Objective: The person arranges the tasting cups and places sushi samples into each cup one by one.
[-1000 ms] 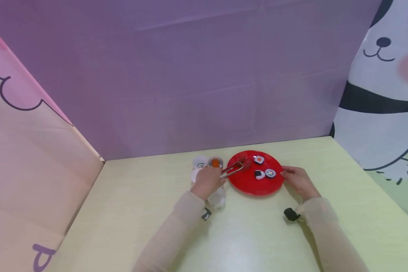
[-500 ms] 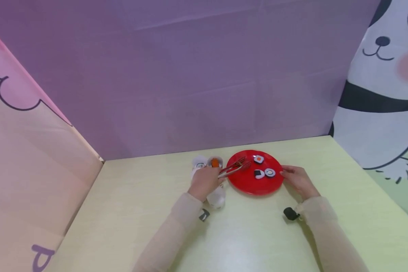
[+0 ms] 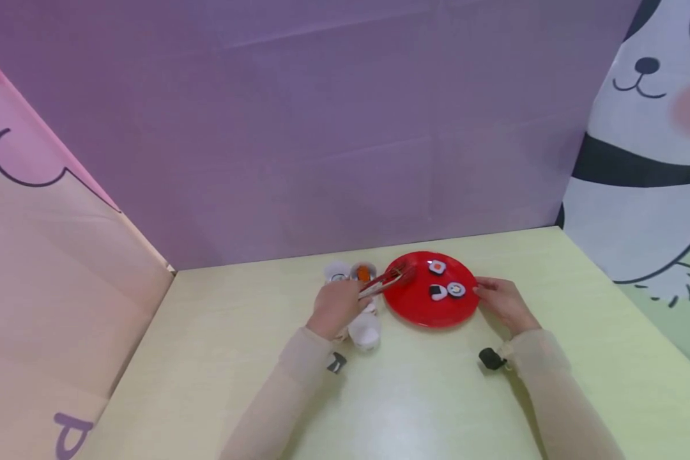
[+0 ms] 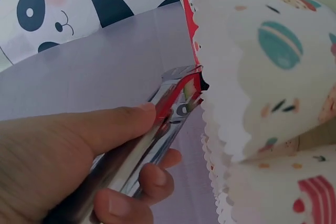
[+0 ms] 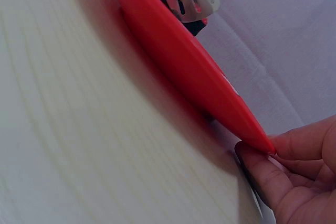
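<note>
My left hand (image 3: 336,308) grips a pair of metal tongs (image 3: 379,285), whose slotted ends are over the left part of a red plate (image 3: 422,312). Whether the tongs hold a piece is unclear; something dark (image 5: 196,27) shows beside their ends in the right wrist view. On the plate lie an orange-centred sushi roll (image 3: 436,267), a black-and-white rice ball (image 3: 437,293) and a round sushi roll (image 3: 456,290). My right hand (image 3: 506,305) pinches the plate's right rim, thumb and fingers on either side of it.
Several white paper cups stand left of the plate, partly behind my left hand. One cup (image 3: 365,333) is nearest me; another at the back holds something orange (image 3: 363,273). A printed paper cup (image 4: 273,61) with scalloped edges fills the left wrist view's right side.
My left hand has drawn the tongs a little to the left, uncovering more of the front cup. The right hand keeps its hold on the plate's rim.
</note>
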`<state>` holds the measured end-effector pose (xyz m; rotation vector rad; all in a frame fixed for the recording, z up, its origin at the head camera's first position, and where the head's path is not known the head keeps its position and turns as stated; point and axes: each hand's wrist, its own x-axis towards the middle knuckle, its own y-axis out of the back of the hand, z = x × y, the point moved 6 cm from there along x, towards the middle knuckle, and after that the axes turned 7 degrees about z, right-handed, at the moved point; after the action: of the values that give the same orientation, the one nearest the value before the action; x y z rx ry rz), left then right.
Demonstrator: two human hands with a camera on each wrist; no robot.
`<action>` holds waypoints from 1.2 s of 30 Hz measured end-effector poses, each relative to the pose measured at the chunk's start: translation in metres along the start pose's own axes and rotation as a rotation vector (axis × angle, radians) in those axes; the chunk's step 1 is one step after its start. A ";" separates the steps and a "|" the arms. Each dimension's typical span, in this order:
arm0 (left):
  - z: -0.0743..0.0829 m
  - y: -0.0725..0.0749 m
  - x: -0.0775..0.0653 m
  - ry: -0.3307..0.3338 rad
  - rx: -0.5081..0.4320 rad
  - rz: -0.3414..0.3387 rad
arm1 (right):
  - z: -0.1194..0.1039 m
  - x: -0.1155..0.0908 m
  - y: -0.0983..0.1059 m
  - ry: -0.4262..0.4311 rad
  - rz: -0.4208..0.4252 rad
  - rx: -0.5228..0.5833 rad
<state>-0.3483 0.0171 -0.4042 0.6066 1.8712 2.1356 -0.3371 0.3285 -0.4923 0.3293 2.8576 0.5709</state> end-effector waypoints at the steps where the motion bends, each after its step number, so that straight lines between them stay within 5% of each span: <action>1: 0.000 0.001 -0.001 -0.004 -0.004 0.003 | 0.000 0.000 0.000 0.001 -0.001 -0.001; 36: -0.050 0.039 -0.064 0.000 -0.012 0.166 | 0.000 -0.002 0.000 0.003 0.008 0.036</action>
<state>-0.3111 -0.0609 -0.3801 0.7850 1.8661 2.2456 -0.3350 0.3281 -0.4925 0.3457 2.8735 0.5215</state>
